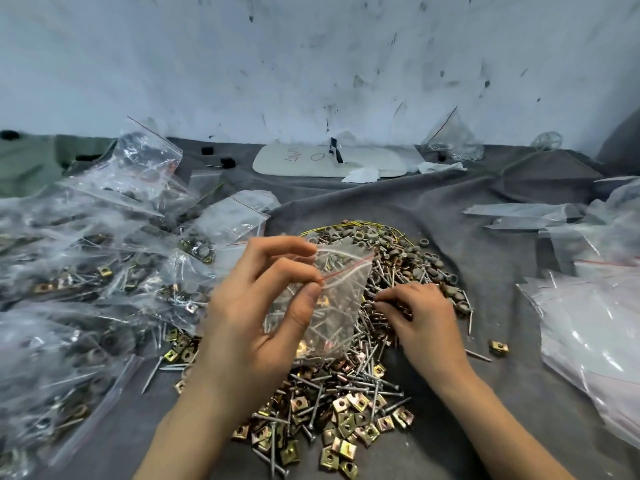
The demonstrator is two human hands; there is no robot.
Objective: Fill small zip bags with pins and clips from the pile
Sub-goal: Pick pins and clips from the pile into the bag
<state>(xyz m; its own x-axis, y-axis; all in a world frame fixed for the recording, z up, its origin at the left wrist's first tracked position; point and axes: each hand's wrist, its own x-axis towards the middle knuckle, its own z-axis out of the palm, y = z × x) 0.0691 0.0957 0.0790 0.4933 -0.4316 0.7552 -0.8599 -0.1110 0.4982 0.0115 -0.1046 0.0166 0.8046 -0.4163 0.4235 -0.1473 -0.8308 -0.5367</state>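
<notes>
A pile of steel pins, brass square clips and grey round pieces (349, 396) lies on the grey cloth in the middle. My left hand (256, 313) holds a small clear zip bag (337, 306) with a red line above the pile, pinching its top edge between thumb and fingers. The bag's mouth gapes toward the right, and a few pins and a clip show inside it. My right hand (419, 317) rests on the pile just right of the bag, its fingertips curled into the pins.
Many filled zip bags (97, 271) are heaped at the left. Empty flat bags (588, 327) lie at the right. A white board (329, 161), crumpled tissue and small black pieces sit at the back by the stained wall.
</notes>
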